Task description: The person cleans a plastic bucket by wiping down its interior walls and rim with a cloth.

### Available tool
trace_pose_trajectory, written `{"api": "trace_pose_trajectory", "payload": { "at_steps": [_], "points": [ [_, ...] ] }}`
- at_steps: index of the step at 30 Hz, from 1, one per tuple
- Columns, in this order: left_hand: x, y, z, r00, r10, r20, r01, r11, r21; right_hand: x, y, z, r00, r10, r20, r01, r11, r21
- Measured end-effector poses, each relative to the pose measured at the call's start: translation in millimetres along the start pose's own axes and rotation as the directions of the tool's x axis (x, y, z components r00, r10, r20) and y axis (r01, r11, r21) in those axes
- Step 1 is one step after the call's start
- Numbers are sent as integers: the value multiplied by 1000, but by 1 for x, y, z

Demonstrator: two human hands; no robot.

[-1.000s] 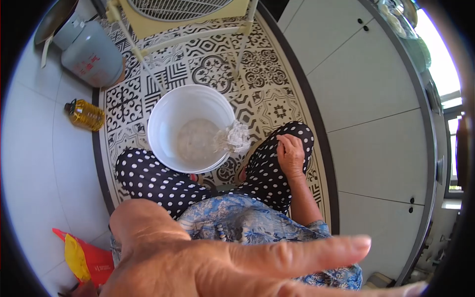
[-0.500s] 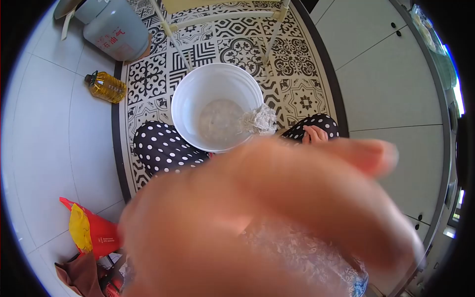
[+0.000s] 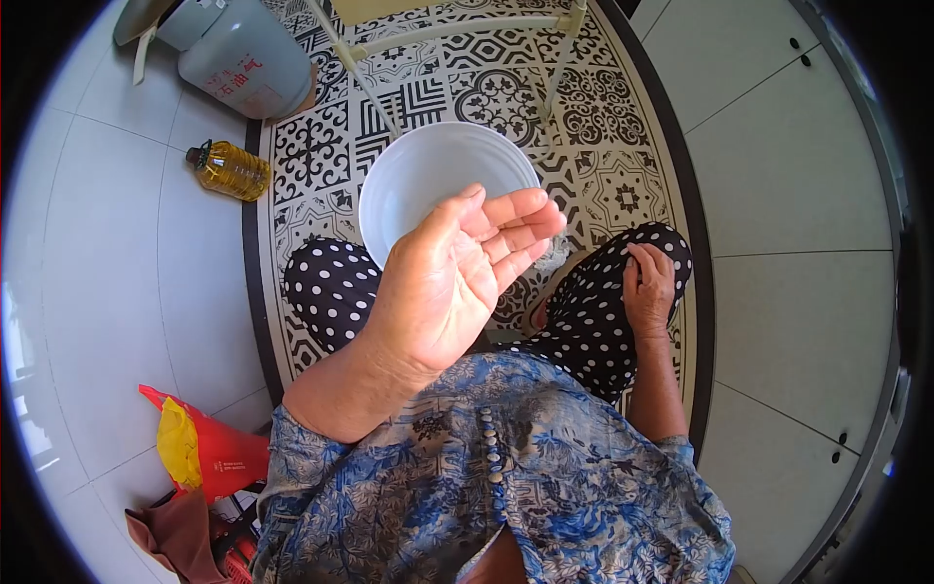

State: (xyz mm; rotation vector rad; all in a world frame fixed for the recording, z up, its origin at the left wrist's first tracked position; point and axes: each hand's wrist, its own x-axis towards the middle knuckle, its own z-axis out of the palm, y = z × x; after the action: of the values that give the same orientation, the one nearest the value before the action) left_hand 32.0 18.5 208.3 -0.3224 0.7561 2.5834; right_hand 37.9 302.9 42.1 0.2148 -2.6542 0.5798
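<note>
My left hand is raised in front of my chest, palm showing and fingers spread out and slightly bent. Nothing lies in it. Below and beyond it stands a white bucket on the floor between my knees, its near side hidden by the hand. A greyish-white, stringy clump shows in part at the bucket's right side, behind my fingertips. My right hand rests on my right knee, on the polka-dot trousers, its fingers extended and holding nothing.
A grey gas cylinder and a bottle of yellow oil stand at the left wall. Nearer are a red and yellow bag and a brown cloth. Pale cabinets line the right. A light-coloured frame stands beyond the bucket.
My left hand was blurred and close to the camera; it has moved down and away, showing its palm. My right hand stays on the knee. The view has shifted slightly.
</note>
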Motion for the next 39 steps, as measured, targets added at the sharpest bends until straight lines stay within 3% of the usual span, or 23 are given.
{"api": "trace_pose_trajectory", "payload": {
  "at_steps": [4,6,7,9,10,11,13,15,17,18,20,21,22,25,26,28,30,32,33,35,36,38,39],
  "points": [
    [1,3,-11,999,16,-29,-16,999,31,9,12,-4,998,49,47,-45,995,-86],
    [-2,8,-24,994,100,-44,-86,964,251,15,24,-8,988,62,140,-35,981,-190],
    [-7,12,-35,980,197,-6,-172,872,458,17,27,-7,989,66,132,-41,982,-185],
    [-21,24,-56,886,462,52,-234,348,908,22,36,-8,980,83,184,-37,970,-239],
    [-23,35,-92,771,546,327,-197,-284,939,23,37,-10,981,100,164,-59,969,-241],
    [-30,43,-105,744,527,412,-60,-561,826,26,35,-13,967,131,219,-71,962,-264],
    [-42,50,-153,810,434,394,104,-768,632,30,29,-15,937,178,300,-85,951,-298],
    [-53,47,-199,912,338,232,192,-852,487,39,26,-23,916,160,369,-50,956,-290],
    [-52,48,-200,922,294,253,155,-878,453,47,36,-27,873,29,487,71,980,-186],
    [-49,53,-204,925,275,263,131,-879,459,53,43,-29,878,51,476,49,980,-195],
    [-43,64,-205,944,192,270,38,-873,486,67,55,-29,772,-142,619,203,979,-28],
    [-42,73,-206,953,134,273,-29,-854,519,71,61,-26,779,-224,586,269,963,11],
    [-40,80,-207,958,70,279,-94,-841,533,75,66,-25,793,-191,578,237,972,-3],
    [-28,96,-207,949,-114,294,-260,-810,525,87,78,-23,713,-365,599,317,929,189],
    [-22,100,-203,948,-150,280,-285,-793,539,91,83,-22,729,-336,596,291,941,173],
    [-12,100,-203,954,-189,233,-292,-768,570,95,91,-19,648,-452,613,338,892,300],
    [-11,120,-226,952,-225,209,-305,-763,570,96,93,-16,651,-428,627,289,903,317],
    [-16,144,-291,748,-538,389,-643,-733,223,94,96,-17,639,-458,618,223,879,420],
    [-22,146,-323,735,-555,389,-660,-718,223,94,94,-20,637,-452,625,207,881,426],
    [-43,144,-359,760,-437,481,-540,-836,94,90,88,-27,627,-443,640,166,879,446],
    [-31,132,-321,765,-443,468,-549,-829,112,89,85,-30,617,-451,645,146,871,469],
    [-10,109,-237,933,-287,219,-360,-723,590,86,81,-36,587,-453,671,88,859,504],
    [-2,118,-228,838,-497,224,-544,-735,404,83,80,-39,582,-449,678,50,852,521]
  ]
}}
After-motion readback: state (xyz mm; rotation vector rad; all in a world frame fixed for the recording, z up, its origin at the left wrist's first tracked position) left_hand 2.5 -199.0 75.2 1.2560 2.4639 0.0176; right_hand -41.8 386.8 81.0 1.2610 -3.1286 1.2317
